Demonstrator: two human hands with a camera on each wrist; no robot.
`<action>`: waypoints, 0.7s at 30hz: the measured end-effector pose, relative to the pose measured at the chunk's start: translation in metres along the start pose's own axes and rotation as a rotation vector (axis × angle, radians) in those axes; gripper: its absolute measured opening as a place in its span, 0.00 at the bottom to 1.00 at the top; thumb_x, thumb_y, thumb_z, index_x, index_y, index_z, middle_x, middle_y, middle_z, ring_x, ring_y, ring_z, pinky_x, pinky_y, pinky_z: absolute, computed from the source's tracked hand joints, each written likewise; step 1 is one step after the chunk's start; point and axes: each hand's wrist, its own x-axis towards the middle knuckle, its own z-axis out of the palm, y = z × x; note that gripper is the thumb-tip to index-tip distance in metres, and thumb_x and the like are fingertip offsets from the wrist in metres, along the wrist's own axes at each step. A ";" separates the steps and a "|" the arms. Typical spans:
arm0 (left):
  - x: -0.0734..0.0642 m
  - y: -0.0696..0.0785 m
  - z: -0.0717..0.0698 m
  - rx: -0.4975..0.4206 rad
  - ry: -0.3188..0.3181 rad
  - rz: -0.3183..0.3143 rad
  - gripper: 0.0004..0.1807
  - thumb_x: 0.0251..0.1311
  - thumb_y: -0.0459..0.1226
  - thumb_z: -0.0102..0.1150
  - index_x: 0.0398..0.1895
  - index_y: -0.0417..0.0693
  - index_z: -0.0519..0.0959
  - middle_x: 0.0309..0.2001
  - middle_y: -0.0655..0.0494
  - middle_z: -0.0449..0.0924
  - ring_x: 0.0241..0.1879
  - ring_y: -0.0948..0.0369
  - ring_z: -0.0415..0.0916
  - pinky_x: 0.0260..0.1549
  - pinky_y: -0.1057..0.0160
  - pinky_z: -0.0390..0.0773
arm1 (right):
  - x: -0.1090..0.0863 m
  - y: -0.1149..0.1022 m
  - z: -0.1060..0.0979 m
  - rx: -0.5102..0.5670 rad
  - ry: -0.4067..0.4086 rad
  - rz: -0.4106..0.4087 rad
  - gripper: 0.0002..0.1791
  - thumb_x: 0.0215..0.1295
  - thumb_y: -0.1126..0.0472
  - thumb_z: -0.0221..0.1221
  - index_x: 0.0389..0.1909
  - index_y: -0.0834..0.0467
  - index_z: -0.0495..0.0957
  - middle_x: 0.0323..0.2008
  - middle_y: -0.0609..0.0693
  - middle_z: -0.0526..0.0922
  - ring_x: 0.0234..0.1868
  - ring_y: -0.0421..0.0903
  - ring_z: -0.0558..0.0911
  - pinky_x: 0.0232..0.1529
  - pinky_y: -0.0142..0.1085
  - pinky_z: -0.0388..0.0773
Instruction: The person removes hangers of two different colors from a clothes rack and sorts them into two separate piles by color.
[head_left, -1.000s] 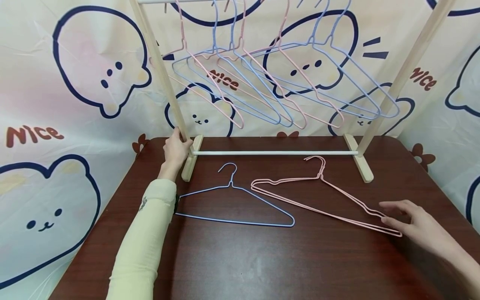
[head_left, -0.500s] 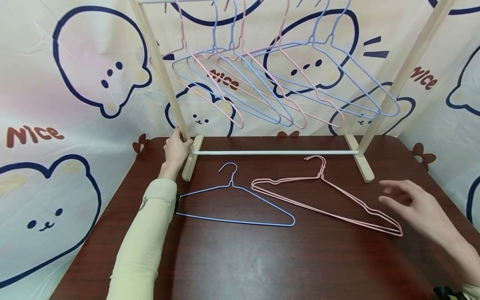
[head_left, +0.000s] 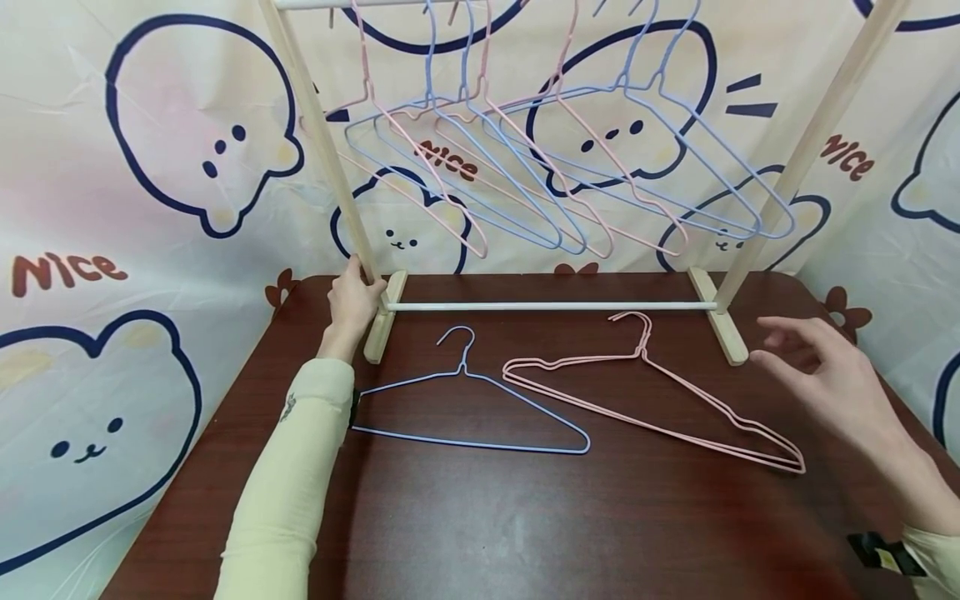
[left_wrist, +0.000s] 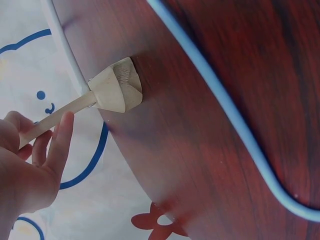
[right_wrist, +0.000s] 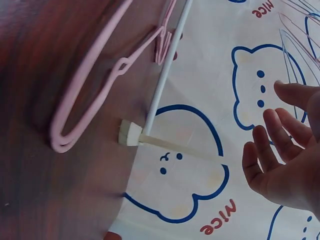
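Note:
My left hand [head_left: 351, 304] grips the lower part of the left wooden post [head_left: 315, 125] of a hanger rack. In the left wrist view, its fingers curl round the post [left_wrist: 77, 103] above the wooden foot [left_wrist: 120, 87]. My right hand [head_left: 832, 383] holds nothing, its fingers loosely bent and apart, in the air right of the rack's right foot [head_left: 717, 321]. A blue hanger [head_left: 465, 442] lies on the table near my left forearm. Two pink hangers [head_left: 643, 353], one on the other, lie to its right, apart from my right hand.
Several pink and blue hangers [head_left: 600, 148] hang from the rack's top bar [head_left: 345, 2]. A white lower bar [head_left: 551, 306] joins the two feet. Behind the dark brown table [head_left: 480, 533] hangs a cartoon-printed backdrop [head_left: 45, 167].
My right hand has moved off from the pink hangers' right end, up and away from them. My left hand keeps its grip on the post, and the hangers have not moved visibly.

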 end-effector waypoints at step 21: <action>-0.002 0.001 -0.001 0.001 0.000 0.009 0.19 0.69 0.40 0.53 0.59 0.44 0.68 0.53 0.36 0.79 0.49 0.37 0.79 0.49 0.40 0.79 | 0.040 -0.029 -0.006 0.131 0.330 -0.144 0.26 0.55 0.70 0.69 0.57 0.61 0.79 0.40 0.24 0.66 0.36 0.24 0.67 0.37 0.15 0.63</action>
